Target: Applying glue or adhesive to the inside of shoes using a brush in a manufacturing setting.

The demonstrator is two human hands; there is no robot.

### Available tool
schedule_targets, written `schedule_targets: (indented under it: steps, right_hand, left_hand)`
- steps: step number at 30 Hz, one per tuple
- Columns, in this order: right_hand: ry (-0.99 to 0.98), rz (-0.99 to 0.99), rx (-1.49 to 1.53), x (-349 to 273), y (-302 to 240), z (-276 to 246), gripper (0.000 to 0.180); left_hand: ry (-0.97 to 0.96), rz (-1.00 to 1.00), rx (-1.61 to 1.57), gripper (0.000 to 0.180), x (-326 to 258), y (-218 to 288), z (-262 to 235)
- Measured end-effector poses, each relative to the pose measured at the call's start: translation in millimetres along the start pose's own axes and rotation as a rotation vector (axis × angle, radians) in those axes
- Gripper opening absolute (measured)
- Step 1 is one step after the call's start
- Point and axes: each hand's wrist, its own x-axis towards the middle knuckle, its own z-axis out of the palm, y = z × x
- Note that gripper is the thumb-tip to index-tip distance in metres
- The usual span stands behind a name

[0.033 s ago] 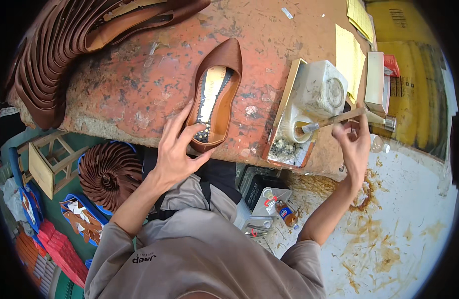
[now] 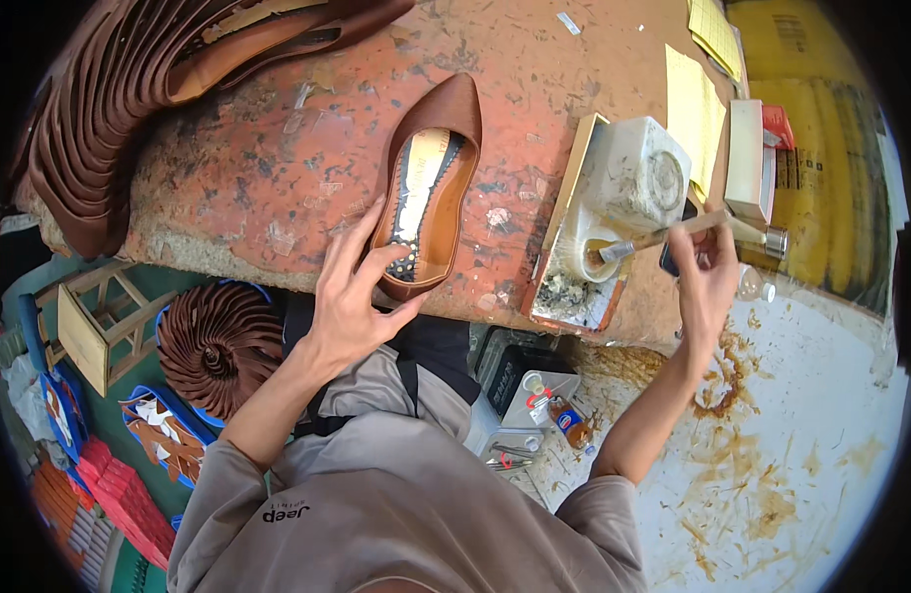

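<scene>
A brown pointed-toe shoe (image 2: pixel 454 193) lies on the worn red worktop, its toe pointing away from me. My left hand (image 2: pixel 352 296) grips it around the heel, with fingertips reaching inside over a dotted strip on the insole. My right hand (image 2: pixel 707 287) has its fingers closed around the wooden handle of a brush (image 2: pixel 655 238). The brush's bristle end rests in the round mouth of a stained white pot (image 2: pixel 577 259). That pot sits in a shallow tray (image 2: pixel 562 198) beside a whitish block-shaped container (image 2: pixel 645 168).
Stacked brown shoes (image 2: pixel 95 148) fill the worktop's far left. Yellow sheets (image 2: pixel 695 119), a white box (image 2: pixel 747 163) and a clear bottle (image 2: pixel 752 285) stand at the right. Below the edge are a coil of brown pieces (image 2: pixel 218 346), a wooden frame (image 2: pixel 85 336) and a drink bottle (image 2: pixel 571 425).
My right hand has shifted slightly left and its fingers have closed onto the brush handle. The left hand and the shoe stay nearly where they were.
</scene>
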Motion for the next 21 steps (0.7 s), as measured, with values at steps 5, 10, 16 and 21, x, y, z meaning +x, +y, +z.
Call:
schedule_targets:
  steps: [5, 10, 16, 21]
  right_hand:
    - [0.096, -0.249, 0.024, -31, -17, 28, 0.014]
    - [0.027, -0.156, -0.178, -60, -31, 7, 0.014]
    - [-0.078, -0.312, -0.314, -72, -25, 16, 0.015]
    - [0.011, -0.136, -0.21, -83, -36, 17, 0.01]
  left_hand:
    - [-0.037, 0.032, -0.027, 0.056, 9, -1, 5]
    - [-0.038, 0.019, -0.023, 0.048, 8, -1, 6]
    - [-0.063, -0.02, -0.015, 0.043, 2, 2, 3]
    - [-0.087, 0.003, 0.007, 0.047, -7, 10, -2]
